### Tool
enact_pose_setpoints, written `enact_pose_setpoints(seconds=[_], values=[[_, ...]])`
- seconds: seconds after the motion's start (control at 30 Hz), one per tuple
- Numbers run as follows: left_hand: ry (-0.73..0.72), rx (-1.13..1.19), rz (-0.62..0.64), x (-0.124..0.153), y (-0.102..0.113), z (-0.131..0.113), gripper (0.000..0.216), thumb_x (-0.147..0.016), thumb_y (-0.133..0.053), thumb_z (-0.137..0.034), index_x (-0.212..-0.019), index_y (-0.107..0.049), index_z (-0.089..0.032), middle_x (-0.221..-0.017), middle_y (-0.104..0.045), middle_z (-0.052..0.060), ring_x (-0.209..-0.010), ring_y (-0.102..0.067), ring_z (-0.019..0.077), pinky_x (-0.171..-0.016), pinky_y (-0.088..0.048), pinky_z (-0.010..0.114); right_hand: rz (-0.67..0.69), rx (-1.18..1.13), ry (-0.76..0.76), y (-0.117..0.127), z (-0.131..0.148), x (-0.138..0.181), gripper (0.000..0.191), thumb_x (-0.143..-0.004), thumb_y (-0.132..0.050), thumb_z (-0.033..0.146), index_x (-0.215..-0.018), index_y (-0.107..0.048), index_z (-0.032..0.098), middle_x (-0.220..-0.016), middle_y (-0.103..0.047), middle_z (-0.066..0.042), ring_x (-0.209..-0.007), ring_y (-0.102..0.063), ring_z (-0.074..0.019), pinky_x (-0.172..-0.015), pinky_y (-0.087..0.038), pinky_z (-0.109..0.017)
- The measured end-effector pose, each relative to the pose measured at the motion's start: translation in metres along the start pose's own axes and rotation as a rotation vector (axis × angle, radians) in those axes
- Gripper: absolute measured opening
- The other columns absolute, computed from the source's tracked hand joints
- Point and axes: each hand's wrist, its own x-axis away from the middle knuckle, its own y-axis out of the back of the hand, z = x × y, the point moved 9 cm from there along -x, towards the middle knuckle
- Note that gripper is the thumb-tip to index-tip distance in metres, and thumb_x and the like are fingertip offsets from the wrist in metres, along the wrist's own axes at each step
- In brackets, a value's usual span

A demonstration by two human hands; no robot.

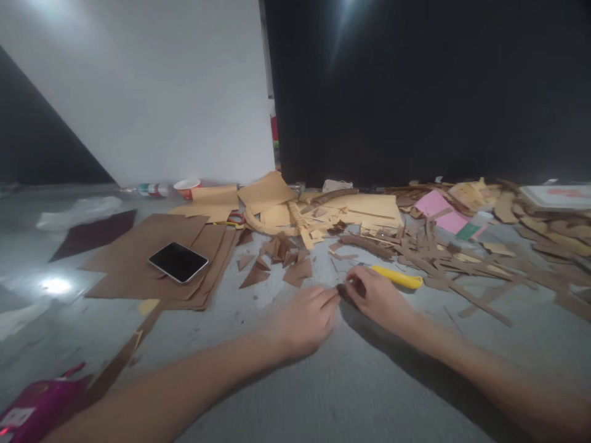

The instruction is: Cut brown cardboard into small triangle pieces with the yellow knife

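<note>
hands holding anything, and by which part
A small brown piece, seemingly pinched by the left hand and the right hand; which part cannot be told.

- The scene is rather dim and greyish, with weak contrast.
- At left on the table (286, 400), one round spot of glare is burnt to white.
- Paler glows show high on the white panel (184, 92) and the black panel (415, 92).
- Soft shadows lie beside the left forearm (207, 375) and, darker, the right forearm (462, 354).
- Both hands look slightly blurred; the small dark piece (341, 288) between them is not clear.
- Near the edges, shapes appear stretched and smeared.
</note>
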Motion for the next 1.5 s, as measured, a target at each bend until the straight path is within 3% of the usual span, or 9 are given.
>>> enact_pose_setpoints(seconds=[0.13, 0.27, 0.43, 0.53, 0.63, 0.8, 1.03, 1.17, 1.5], values=[[-0.039, -0.07, 0.024, -0.001, -0.001, -0.003, 0.045, -0.112, -0.041, -0.024, -0.151, -0.06, -0.013, -0.158, -0.062, 0.015, -0.135, -0.062, 0.0286, -0.117, -0.049, 0.048, -0.037, 0.329, 0.082, 0.032, -0.01, 0.007, 0.021, -0.107, -0.049, 0.031, -0.108, -0.067, 0.02, -0.103, -0.072, -0.014, -0.097, -0.067, -0.0305, -0.087, -0.051, -0.041], [-0.059, -0.122, 0.02, 0.0, 0.0, -0.005, 0.045, -0.113, -0.042, -0.025, -0.151, -0.059, -0.011, -0.159, -0.06, 0.016, -0.132, -0.062, 0.0287, -0.115, -0.049, 0.046, -0.085, 0.704, -0.012, 0.052, -0.053, 0.033, 0.034, -0.104, -0.056, 0.034, -0.13, -0.068, 0.016, -0.12, -0.069, -0.022, -0.113, -0.063, -0.0416, -0.094, -0.049, -0.053], [-0.015, -0.156, -0.062, 0.004, -0.002, -0.002, 0.047, -0.111, -0.042, -0.023, -0.153, -0.057, -0.009, -0.15, -0.066, 0.021, -0.129, -0.064, 0.0322, -0.111, -0.051, 0.05, -0.018, 0.727, -0.024, 0.043, -0.081, 0.052, 0.033, -0.109, -0.048, 0.029, -0.134, -0.068, 0.025, -0.12, -0.073, -0.016, -0.115, -0.067, -0.0363, -0.094, -0.05, -0.05], [-0.024, -0.192, -0.109, 0.006, -0.004, -0.001, 0.048, -0.109, -0.043, -0.022, -0.153, -0.057, -0.009, -0.146, -0.069, 0.022, -0.124, -0.066, 0.0338, -0.109, -0.052, 0.052, 0.006, 0.669, 0.018, 0.041, -0.069, 0.053, 0.035, -0.112, -0.041, 0.028, -0.136, -0.066, 0.024, -0.114, -0.075, -0.015, -0.105, -0.072, -0.0317, -0.09, -0.052, -0.045], [-0.021, -0.204, -0.116, 0.006, -0.004, 0.001, 0.048, -0.11, -0.041, -0.021, -0.154, -0.057, -0.011, -0.146, -0.069, 0.019, -0.122, -0.067, 0.032, -0.109, -0.051, 0.05, 0.028, 0.562, 0.045, 0.038, -0.048, 0.056, 0.042, -0.114, -0.036, 0.027, -0.149, -0.058, 0.025, -0.115, -0.076, -0.013, -0.091, -0.075, -0.0269, -0.076, -0.052, -0.036], [-0.014, -0.228, -0.08, 0.004, -0.002, 0.002, 0.044, -0.111, -0.042, -0.022, -0.148, -0.062, -0.01, -0.147, -0.069, 0.018, -0.125, -0.064, 0.0314, -0.11, -0.05, 0.048, 0.058, 0.515, 0.075, 0.027, -0.017, 0.068, 0.047, -0.114, -0.039, 0.029, -0.16, -0.049, 0.031, -0.099, -0.076, -0.007, -0.063, -0.072, -0.0214, -0.054, -0.041, -0.03], [-0.037, -0.24, -0.101, 0.002, 0.002, -0.003, 0.04, -0.11, -0.043, -0.02, -0.141, -0.068, -0.012, -0.142, -0.071, 0.017, -0.127, -0.064, 0.0307, -0.111, -0.05, 0.048, 0.089, 0.45, 0.189, 0.023, 0.02, 0.079, 0.05, -0.114, -0.047, 0.036, -0.164, -0.05, 0.032, -0.095, -0.077, -0.008, -0.064, -0.072, -0.022, -0.056, -0.047, -0.031], [-0.066, -0.295, -0.122, 0.002, 0.004, -0.006, 0.037, -0.11, -0.045, -0.021, -0.133, -0.072, -0.009, -0.142, -0.072, 0.017, -0.125, -0.065, 0.0304, -0.109, -0.051, 0.045, 0.103, 0.411, 0.2, 0.024, 0.025, 0.084, 0.052, -0.113, -0.047, 0.033, -0.165, -0.049, 0.029, -0.087, -0.077, -0.006, -0.064, -0.071, -0.0213, -0.058, -0.049, -0.031], [-0.079, -0.306, -0.137, 0.002, 0.006, -0.007, 0.033, -0.109, -0.05, -0.02, -0.13, -0.075, -0.013, -0.141, -0.072, 0.015, -0.126, -0.064, 0.0281, -0.112, -0.049, 0.044, 0.076, 0.436, 0.294, 0.024, 0.039, 0.085, 0.054, -0.116, -0.04, 0.028, -0.169, -0.042, 0.02, -0.083, -0.073, -0.004, -0.063, -0.07, -0.0181, -0.059, -0.048, -0.028]])
